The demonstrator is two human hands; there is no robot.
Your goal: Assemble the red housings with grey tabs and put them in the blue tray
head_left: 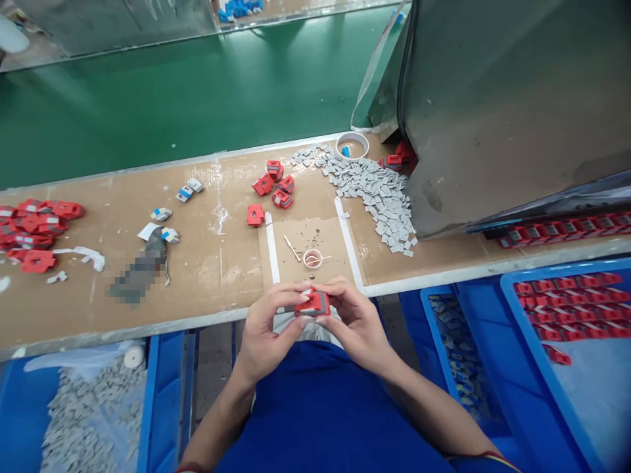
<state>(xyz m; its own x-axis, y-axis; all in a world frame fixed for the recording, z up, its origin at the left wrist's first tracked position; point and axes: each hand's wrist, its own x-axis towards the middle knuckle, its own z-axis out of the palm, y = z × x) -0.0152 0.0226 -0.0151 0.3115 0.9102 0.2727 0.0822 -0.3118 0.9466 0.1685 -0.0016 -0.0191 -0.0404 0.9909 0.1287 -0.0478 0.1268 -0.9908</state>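
Observation:
A small red plastic housing (319,303) with a grey strip is held up in front of my body, over the table's near edge. My left hand (271,325) pinches its left end between thumb and fingers. On its right end, my right hand (355,323) is closed the same way. Just beyond the hands stands a small round cup (312,258) with a thin stick across it, and a pale stick (292,249) lies to its left. Several more red housings (282,199) rest farther back. To the right spreads a heap of small grey plates (384,197).
A tape roll (365,148) lies behind the plates. Red housings (39,261) are piled at far left. A large grey panel (493,98) overhangs the right side. Blue bins (517,309) stand below the table on both sides. Beyond the table runs a green surface (187,98).

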